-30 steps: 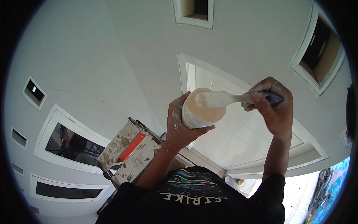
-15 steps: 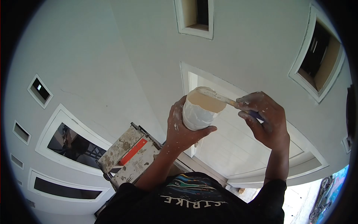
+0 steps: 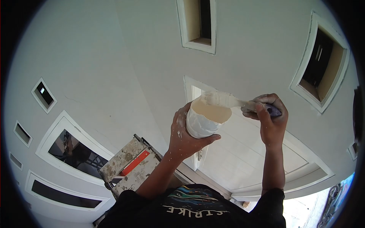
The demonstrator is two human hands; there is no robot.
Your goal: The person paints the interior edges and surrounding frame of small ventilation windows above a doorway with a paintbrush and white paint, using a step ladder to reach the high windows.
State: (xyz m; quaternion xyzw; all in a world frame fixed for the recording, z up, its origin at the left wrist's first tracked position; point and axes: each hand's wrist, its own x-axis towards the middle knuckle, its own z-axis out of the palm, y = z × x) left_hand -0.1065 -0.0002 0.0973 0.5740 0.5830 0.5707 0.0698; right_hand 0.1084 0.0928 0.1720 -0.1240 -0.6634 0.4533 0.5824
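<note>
A white tub [image 3: 203,123] with an uneven rim and pale residue inside is gripped by my left hand [image 3: 185,133], fingers around its side and thumb near its base. My right hand [image 3: 272,114] is closed on the purple-and-wood handle of a paint brush [image 3: 224,99]. Pale paint coats the bristles, whose broad face shows over the tub's far rim. Whether they touch the rim cannot be made out. Pale specks mark both hands.
A paint-spattered folding platform [image 3: 131,161] with a red strip stands at lower left. Behind the tub is a white door [image 3: 243,152] in its frame. White-framed openings [image 3: 319,60] sit in the grey wall [image 3: 152,45], and a framed window [image 3: 80,152] is on the left.
My right hand has turned the brush so its flat side shows, with the handle rolled in the fingers. The tub sits slightly lower in view, and the camera view has shifted a little.
</note>
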